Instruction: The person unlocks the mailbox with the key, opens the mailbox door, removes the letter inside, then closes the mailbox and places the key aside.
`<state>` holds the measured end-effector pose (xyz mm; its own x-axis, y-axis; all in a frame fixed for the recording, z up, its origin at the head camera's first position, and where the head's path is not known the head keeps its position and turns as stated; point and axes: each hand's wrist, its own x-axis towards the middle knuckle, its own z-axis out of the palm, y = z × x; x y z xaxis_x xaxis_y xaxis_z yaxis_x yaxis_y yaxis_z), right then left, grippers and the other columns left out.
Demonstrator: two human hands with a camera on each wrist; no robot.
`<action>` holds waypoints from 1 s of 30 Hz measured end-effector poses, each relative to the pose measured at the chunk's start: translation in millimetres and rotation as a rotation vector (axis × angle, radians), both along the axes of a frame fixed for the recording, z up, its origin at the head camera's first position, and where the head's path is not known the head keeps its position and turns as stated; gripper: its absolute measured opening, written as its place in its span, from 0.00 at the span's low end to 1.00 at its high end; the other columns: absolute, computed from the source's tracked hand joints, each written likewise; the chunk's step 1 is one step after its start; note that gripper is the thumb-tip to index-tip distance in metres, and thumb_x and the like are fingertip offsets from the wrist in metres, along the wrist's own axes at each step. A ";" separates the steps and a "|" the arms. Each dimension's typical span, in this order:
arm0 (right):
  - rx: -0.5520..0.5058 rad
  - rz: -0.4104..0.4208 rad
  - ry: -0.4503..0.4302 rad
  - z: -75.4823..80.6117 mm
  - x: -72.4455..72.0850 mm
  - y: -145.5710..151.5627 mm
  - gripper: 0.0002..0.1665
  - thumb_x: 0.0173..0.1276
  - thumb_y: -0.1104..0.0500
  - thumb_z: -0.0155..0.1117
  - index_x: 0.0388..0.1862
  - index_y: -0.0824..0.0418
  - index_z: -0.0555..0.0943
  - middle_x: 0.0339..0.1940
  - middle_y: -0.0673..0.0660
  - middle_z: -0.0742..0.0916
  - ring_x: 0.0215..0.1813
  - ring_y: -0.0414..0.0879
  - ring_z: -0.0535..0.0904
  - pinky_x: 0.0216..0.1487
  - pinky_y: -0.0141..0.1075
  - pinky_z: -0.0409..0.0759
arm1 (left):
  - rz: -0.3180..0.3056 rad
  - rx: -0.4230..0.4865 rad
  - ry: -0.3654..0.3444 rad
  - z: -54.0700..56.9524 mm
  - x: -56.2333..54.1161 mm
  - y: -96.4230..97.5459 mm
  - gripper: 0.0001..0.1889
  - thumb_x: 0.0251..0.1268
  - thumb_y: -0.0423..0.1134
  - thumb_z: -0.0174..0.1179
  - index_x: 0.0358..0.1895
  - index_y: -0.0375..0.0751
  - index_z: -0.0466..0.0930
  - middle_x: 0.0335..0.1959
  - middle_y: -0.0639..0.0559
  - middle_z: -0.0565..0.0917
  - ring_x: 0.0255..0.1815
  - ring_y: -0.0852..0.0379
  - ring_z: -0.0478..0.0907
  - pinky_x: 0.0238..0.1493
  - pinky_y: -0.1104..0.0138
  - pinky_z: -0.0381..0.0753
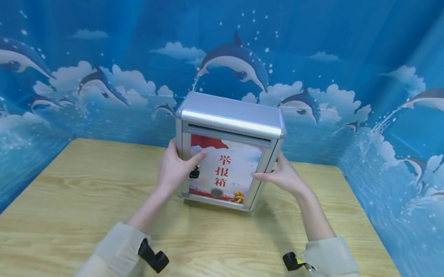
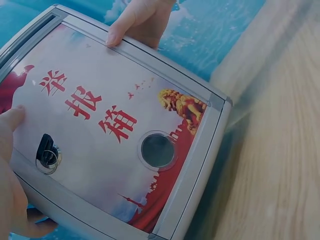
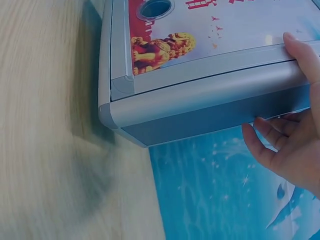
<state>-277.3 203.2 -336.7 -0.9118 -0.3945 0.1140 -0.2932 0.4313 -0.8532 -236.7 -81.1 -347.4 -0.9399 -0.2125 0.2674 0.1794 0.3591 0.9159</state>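
Observation:
A silver metal drop box [image 1: 238, 174] with red Chinese lettering on its front panel is held upright, slightly tilted, close over the table. Its slot [image 1: 228, 135] runs under the sloping top. My left hand [image 1: 174, 167] grips the left side, thumb on the front panel and fingers round the edge. On the opposite side my right hand [image 1: 285, 174] holds the box, its thumb [image 3: 300, 50] over the front frame and fingers by the side wall. In the left wrist view a black-headed key [image 2: 47, 152] sits in the lock, near a round window [image 2: 158, 151].
The wood-grain table [image 1: 102, 187] spreads around the box. Behind it and along both sides hangs a blue curtain [image 1: 158, 14] printed with dolphins and clouds. A black strap mount [image 1: 153, 256] sits at the left cuff, another mount [image 1: 291, 261] at the right.

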 end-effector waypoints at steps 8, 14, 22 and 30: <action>-0.014 0.026 -0.016 -10.6 -3.7 12.5 0.62 0.52 0.55 0.73 0.75 0.53 0.41 0.72 0.65 0.57 0.70 0.63 0.53 0.61 0.61 0.57 | 0.021 0.016 0.014 -11.4 0.2 15.1 0.39 0.49 0.58 0.66 0.61 0.41 0.64 0.53 0.46 0.75 0.54 0.49 0.73 0.53 0.53 0.72; 0.013 0.030 -0.035 -15.6 -8.2 20.9 0.61 0.53 0.55 0.73 0.75 0.54 0.42 0.71 0.65 0.59 0.70 0.64 0.53 0.61 0.61 0.56 | 0.047 0.008 0.009 -18.8 -0.9 24.6 0.39 0.49 0.58 0.66 0.61 0.43 0.64 0.55 0.47 0.75 0.55 0.49 0.72 0.54 0.53 0.71; 0.015 0.074 -0.041 -22.1 -16.2 24.6 0.60 0.53 0.56 0.72 0.75 0.56 0.42 0.72 0.66 0.57 0.69 0.64 0.53 0.61 0.62 0.56 | 0.089 -0.014 0.002 -25.3 -3.0 29.7 0.41 0.48 0.56 0.67 0.63 0.41 0.62 0.56 0.45 0.73 0.56 0.47 0.72 0.55 0.52 0.71; -0.009 0.101 -0.055 -24.5 -22.7 26.8 0.58 0.53 0.57 0.72 0.74 0.57 0.45 0.72 0.65 0.57 0.70 0.63 0.53 0.62 0.62 0.54 | 0.108 -0.006 -0.002 -25.4 -1.0 32.6 0.43 0.48 0.58 0.67 0.64 0.40 0.61 0.56 0.43 0.72 0.56 0.46 0.71 0.55 0.52 0.69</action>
<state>-300.1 229.9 -361.2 -0.8726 -0.4836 0.0687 -0.2873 0.3944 -0.8728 -237.7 -48.5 -372.8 -0.9121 -0.3109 0.2672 0.1376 0.3816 0.9140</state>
